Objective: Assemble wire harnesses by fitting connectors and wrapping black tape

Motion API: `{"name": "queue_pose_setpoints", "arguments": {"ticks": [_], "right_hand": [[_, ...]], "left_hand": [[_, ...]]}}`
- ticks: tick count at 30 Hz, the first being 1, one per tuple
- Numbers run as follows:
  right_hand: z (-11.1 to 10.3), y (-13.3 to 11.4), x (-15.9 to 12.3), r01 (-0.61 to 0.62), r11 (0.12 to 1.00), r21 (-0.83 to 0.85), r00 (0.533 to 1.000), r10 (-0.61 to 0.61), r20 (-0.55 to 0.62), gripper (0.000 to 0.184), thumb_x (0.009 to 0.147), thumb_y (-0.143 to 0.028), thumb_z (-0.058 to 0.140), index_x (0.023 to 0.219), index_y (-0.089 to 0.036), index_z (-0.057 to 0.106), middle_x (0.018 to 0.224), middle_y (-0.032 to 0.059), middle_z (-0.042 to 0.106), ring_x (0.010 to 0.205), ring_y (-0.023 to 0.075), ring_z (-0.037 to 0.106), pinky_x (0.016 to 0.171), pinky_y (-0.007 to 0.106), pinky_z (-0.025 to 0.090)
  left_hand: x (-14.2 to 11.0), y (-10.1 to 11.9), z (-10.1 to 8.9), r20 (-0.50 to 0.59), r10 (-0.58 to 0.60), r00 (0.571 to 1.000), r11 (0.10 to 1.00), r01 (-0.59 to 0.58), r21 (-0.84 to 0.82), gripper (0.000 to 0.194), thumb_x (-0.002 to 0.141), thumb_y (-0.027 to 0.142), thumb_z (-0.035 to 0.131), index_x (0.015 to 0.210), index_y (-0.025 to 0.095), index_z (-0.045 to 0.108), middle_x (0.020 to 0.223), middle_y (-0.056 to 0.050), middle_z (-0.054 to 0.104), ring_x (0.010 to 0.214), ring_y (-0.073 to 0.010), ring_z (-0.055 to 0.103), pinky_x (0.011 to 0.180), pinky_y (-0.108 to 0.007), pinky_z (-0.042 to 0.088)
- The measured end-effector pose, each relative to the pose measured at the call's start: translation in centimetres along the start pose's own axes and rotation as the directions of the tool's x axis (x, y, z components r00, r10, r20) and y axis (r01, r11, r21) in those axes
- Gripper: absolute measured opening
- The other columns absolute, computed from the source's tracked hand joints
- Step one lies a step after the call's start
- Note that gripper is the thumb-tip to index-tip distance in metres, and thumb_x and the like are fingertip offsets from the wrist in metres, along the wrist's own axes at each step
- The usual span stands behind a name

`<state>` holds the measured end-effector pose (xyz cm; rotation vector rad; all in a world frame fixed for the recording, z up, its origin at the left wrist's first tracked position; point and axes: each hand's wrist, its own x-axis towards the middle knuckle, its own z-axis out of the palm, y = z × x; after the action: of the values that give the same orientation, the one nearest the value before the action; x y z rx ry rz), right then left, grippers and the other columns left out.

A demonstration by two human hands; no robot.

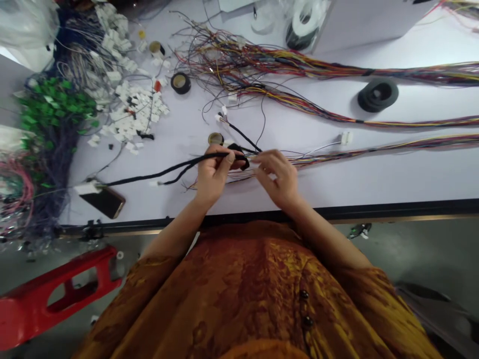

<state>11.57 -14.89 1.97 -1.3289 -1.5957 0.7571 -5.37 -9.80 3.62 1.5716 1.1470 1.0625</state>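
My left hand (213, 174) grips a black sleeved wire harness (160, 172) whose sleeve runs off to the left across the white table (179, 199). A forked branch of it ends in small white connectors (221, 113) above my hands. My right hand (279, 177) sits just to the right, its fingertips closed on thin coloured wires (258, 158) that fan out from the harness end. Beyond my left hand stands a small roll of tape (216, 138), nearly touching the fingers.
Long multicoloured wire bundles (337, 70) stretch across the table's far side. A phone (103, 202), tape rolls (180, 83) and heaps of white connectors (130, 104) lie left of them. Green-tagged wires (56, 104) hang at the left. A red plastic stand (56, 299) sits on the floor.
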Motion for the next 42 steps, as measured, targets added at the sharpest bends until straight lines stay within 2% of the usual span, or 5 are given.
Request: {"name": "queue_pose_setpoints", "arguments": {"ticks": [9, 18, 30, 36, 42], "right_hand": [[0.5, 2.3, 8.6, -0.519, 0.827, 0.213, 0.85, 0.474, 0.232, 0.037, 0.089, -0.029, 0.051, 0.124, -0.017, 0.048, 0.072, -0.0022, 0.056, 0.051, 0.0101, 0.045, 0.049, 0.025, 0.042], [-0.3, 1.8, -3.5, -0.02, 0.989, -0.15, 0.994, 0.036, 0.107, 0.037, 0.094, -0.032, 0.048, 0.129, -0.021, 0.057, 0.114, 0.0125, 0.062, 0.092, 0.0209, 0.065, 0.078, 0.033, 0.056], [0.4, 1.8, 9.9, -0.192, 0.941, -0.279, 0.839, 0.305, 0.45, 0.037, 0.078, -0.031, 0.069, 0.109, -0.014, 0.063, 0.093, 0.0104, 0.069, 0.085, 0.0227, 0.061, 0.077, 0.033, 0.048], [-1.5, 5.1, 7.1, -0.374, 0.927, 0.015, 0.917, 0.368, 0.152, 0.037, 0.086, -0.028, 0.052, 0.121, -0.018, 0.059, 0.082, 0.0021, 0.064, 0.072, 0.0158, 0.058, 0.069, 0.031, 0.051], [-3.7, 5.9, 3.4, -0.422, 0.894, 0.154, 0.906, 0.411, 0.1, 0.037, 0.089, -0.041, 0.053, 0.118, -0.019, 0.059, 0.088, 0.0042, 0.065, 0.066, 0.0138, 0.058, 0.062, 0.03, 0.052]], "left_hand": [[-1.4, -0.7, -0.2, 0.153, 0.342, 0.927, 0.846, -0.375, 0.378, 0.013, 0.097, 0.029, 0.052, 0.092, 0.02, 0.06, 0.108, -0.008, 0.07, 0.101, -0.0185, 0.068, 0.086, -0.032, 0.056], [0.7, -0.6, 2.1, -0.111, -0.085, 0.99, 0.984, 0.066, -0.163, 0.026, 0.098, 0.048, 0.049, 0.095, 0.022, 0.046, 0.087, -0.002, 0.072, 0.056, -0.0095, 0.068, 0.048, -0.019, 0.051], [-3.1, -3.1, 2.0, 0.296, 0.349, 0.889, 0.764, -0.453, 0.458, 0.008, 0.097, 0.02, 0.05, 0.099, 0.02, 0.058, 0.104, -0.007, 0.068, 0.098, -0.0171, 0.066, 0.081, -0.03, 0.055], [-1.7, -4.1, 1.4, -0.078, 0.112, 0.991, 0.983, -0.099, 0.154, 0.018, 0.098, 0.037, 0.051, 0.093, 0.02, 0.055, 0.106, -0.007, 0.067, 0.086, -0.0147, 0.069, 0.074, -0.03, 0.058], [0.2, -5.3, 2.5, 0.147, -0.115, 0.982, 0.984, 0.133, -0.117, 0.032, 0.085, 0.048, 0.069, 0.096, 0.019, 0.061, 0.094, -0.005, 0.071, 0.075, -0.0127, 0.07, 0.069, -0.026, 0.059]]}}
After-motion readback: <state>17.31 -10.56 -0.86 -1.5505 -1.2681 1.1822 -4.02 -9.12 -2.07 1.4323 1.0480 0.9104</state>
